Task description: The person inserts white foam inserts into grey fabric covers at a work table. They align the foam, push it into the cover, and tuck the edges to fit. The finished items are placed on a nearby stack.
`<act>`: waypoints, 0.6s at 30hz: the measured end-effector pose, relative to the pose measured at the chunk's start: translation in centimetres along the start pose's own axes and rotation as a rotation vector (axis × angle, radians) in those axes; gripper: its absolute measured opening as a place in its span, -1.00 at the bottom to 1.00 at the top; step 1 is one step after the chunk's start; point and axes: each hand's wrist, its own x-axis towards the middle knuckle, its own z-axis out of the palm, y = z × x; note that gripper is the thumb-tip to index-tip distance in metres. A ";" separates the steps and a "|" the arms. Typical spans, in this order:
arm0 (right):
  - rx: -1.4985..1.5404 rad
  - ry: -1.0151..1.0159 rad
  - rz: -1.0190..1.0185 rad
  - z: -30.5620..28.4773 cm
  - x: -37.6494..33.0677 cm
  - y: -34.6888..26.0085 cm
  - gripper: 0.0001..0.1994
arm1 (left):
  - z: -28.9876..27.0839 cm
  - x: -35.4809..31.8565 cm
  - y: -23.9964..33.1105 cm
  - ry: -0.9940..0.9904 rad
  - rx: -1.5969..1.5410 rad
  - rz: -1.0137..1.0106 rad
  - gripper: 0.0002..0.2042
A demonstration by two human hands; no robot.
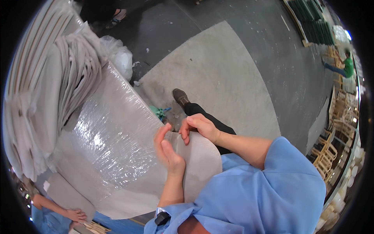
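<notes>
A grey piece with a rounded end (202,160), fabric-like and smooth, rests against my body at the near edge of the table. My right hand (200,126) is bent over its far edge, fingers curled down and touching it. At its left side is my left hand (169,152), slightly blurred, fingers stretched upward and thumb apart, with nothing seen in it. Both hands are at the corner of a table (117,144) covered in shiny clear plastic film. A stack of folded grey fabric pieces (74,74) lies on its far left part.
Beside the table's edge lie a clear plastic bag (120,58) and a green scrap (157,112). At lower left, a co-worker's hand (77,215) touches another grey rounded piece (70,193). A person in green (347,67) stands far right, near wooden chair frames (325,154).
</notes>
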 end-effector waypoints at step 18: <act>0.299 0.087 0.147 -2.7 5.6 7.0 -0.76 | 1.1 1.2 1.1 -0.462 -0.431 -0.306 -0.41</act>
